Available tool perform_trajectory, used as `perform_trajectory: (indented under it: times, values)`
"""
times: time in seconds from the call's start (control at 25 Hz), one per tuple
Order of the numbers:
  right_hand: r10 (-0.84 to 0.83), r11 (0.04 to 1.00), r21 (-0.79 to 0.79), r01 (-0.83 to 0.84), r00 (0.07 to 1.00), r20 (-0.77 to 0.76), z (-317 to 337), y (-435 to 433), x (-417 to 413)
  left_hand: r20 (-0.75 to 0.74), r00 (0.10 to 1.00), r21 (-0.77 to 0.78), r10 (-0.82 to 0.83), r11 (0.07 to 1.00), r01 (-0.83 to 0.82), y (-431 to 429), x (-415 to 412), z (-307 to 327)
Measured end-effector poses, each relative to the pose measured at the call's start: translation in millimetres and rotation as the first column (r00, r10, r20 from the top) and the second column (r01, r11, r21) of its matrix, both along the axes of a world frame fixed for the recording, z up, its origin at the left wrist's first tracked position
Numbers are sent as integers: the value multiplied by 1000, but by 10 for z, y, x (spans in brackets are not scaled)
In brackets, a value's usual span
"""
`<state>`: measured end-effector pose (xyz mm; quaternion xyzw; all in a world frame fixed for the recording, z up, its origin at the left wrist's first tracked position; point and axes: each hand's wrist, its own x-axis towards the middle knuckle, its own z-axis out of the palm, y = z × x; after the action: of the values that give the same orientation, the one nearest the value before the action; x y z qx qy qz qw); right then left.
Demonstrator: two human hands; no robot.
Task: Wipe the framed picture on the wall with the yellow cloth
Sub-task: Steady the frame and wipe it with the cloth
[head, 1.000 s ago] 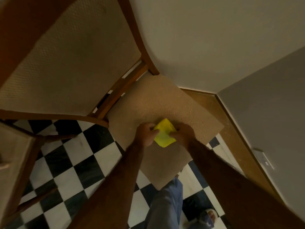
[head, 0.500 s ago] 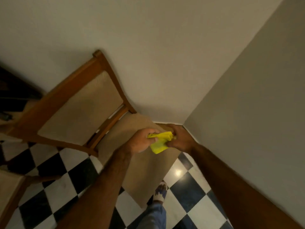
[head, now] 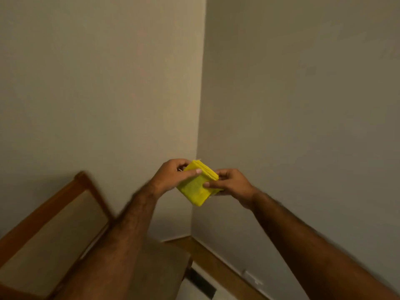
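Both hands — left (head: 171, 176), right (head: 232, 187) — pinch the folded cloth (head: 198, 185) mid-frame; no picture shows, so a loose fold could slip out.

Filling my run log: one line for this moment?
stage: cloth readied | left hand and right hand: both gripping folded yellow cloth | framed picture: not in view

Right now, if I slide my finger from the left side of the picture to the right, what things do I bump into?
Wooden chair → left hand → yellow cloth → right hand → wall outlet, low on the right wall. Both hands hold the folded cloth in front of the room corner.
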<state>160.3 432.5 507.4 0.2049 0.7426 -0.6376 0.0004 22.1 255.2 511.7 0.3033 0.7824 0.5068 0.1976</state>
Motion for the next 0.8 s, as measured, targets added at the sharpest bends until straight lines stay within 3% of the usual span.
perform_trajectory:
  times: [0.16,0.32,0.6,0.8]
  values:
    - [-137,983,97,156,974,-181,1216,498,403,-116,992,182,-45,981,66,610,269,1111]
    - [-202,940,187,287,906,-373,2343,885,814,-156,979,388,-132,903,184,1107,487,2117]
    - [-178,820,348,454,780,-600,4021,1244,1405,-428,898,561,-107,747,357,1768,976,3772]
    - [-99,713,417,564,669,-737,5074,1308,1784,-573,818,603,-36,658,452,2031,1245,4896]
